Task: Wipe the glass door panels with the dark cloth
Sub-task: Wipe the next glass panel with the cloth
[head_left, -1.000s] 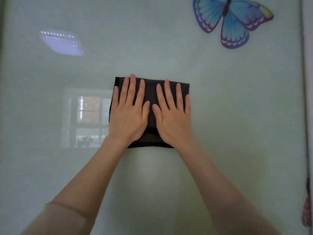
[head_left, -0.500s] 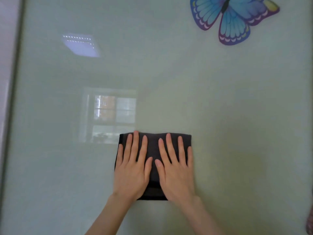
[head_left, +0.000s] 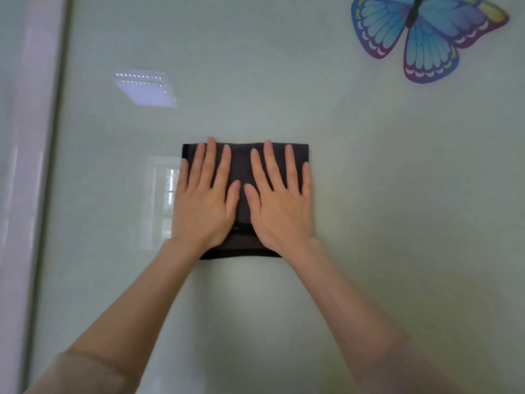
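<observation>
On the glass panel [head_left: 369,194], below and left of the butterfly sticker [head_left: 426,38], my left hand [head_left: 206,200] and right hand [head_left: 279,203] lie flat, fingers spread, pinning the folded dark cloth [head_left: 241,166]. I should press evenly and overlap strokes.

My flat left hand [head_left: 203,207] and right hand [head_left: 279,210] hide most of the folded dark cloth [head_left: 241,177] beneath them. Up and right of my hands, the blue butterfly sticker [head_left: 426,38] is cropped by the top edge. Everything looks slightly blurred.
</observation>
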